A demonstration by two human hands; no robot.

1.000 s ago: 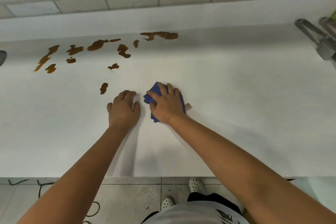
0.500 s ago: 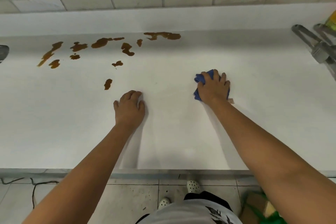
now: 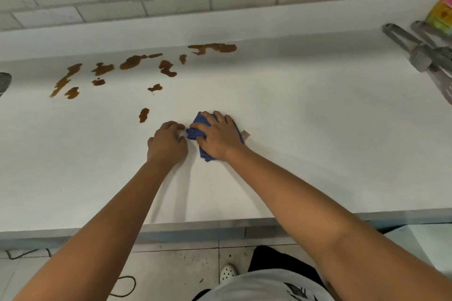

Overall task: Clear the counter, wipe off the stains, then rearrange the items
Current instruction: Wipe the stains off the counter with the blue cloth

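Observation:
Brown stains lie across the white counter (image 3: 318,142). The nearest stain (image 3: 143,115) is just left of my hands, a cluster of stains (image 3: 132,61) spreads toward the back left, and a long stain (image 3: 212,47) runs along the back wall. My right hand (image 3: 220,138) lies on top of a bunched blue cloth (image 3: 206,156) at mid-counter, thumb and fingers curled over it. My left hand (image 3: 167,144) rests on the counter right beside the cloth, fingers loosely bent, holding nothing.
Grey tongs (image 3: 420,56) lie at the right edge of the counter, with a colourful sponge (image 3: 440,14) behind them. A grey object (image 3: 3,82) pokes in at the far left. A black cable (image 3: 124,286) lies on the floor below.
My right hand slid the blue cloth out to the right and has now brought it back left, next to my left hand. The left hand stayed in place.

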